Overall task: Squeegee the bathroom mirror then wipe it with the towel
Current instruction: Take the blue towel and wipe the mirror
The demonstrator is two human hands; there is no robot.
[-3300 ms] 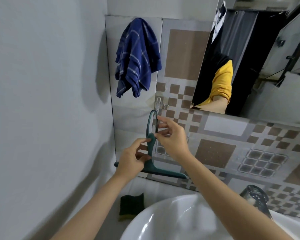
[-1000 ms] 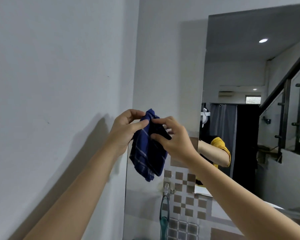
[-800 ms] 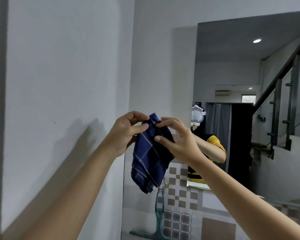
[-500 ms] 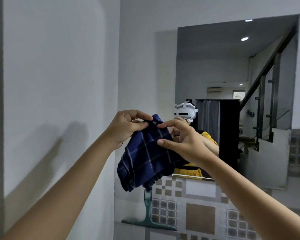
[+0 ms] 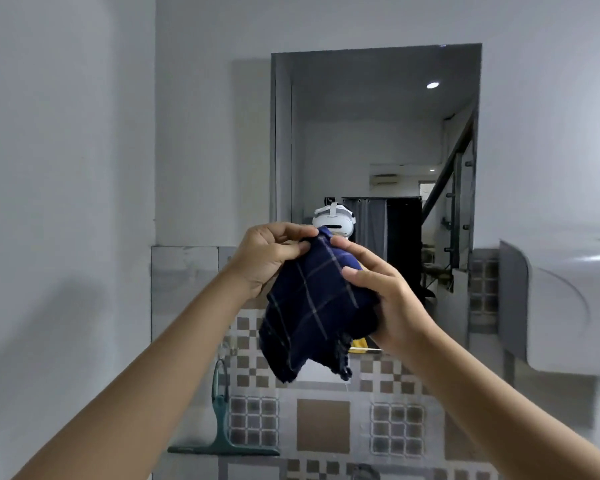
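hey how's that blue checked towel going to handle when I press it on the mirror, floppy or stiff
Likely floppy: the towel sags in folds below the left hand and right hand. Probably light, since fingertip pinches carry it. Bunching it should help against the mirror.

The towel (image 5: 312,306) hides the mirror's (image 5: 378,133) lower part; right fixture (image 5: 568,299) blurred.

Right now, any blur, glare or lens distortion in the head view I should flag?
Head view: the white fixture at the right edge is smeared and bowed by the wide lens; the towel, left hand and right hand read fairly sharp; the mirror reflects one ceiling spot, with no washout; lighting soft, with faint arm shadows on the left wall.
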